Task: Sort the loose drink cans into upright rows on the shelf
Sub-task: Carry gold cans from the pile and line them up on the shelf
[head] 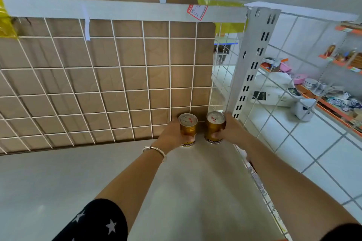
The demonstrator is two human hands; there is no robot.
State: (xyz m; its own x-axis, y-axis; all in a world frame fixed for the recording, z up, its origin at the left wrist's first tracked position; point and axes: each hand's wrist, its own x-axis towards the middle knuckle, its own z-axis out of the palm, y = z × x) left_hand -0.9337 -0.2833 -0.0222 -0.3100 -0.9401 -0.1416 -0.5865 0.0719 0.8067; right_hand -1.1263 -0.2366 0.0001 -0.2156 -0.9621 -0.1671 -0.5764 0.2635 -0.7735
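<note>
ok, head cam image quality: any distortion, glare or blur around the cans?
Head view: strong wide-angle bowing in the wire grid; light soft and even, faint shade along the middle of the shelf; mild sheen on the lids of the left can and right can; their label print is too blurred to read.

Left hand, right hand around upright cans on shelf

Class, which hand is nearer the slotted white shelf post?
Right. The right hand, gripping one gold can, is just beside the slotted post; the left hand, gripping the other can, lies farther left.
</note>
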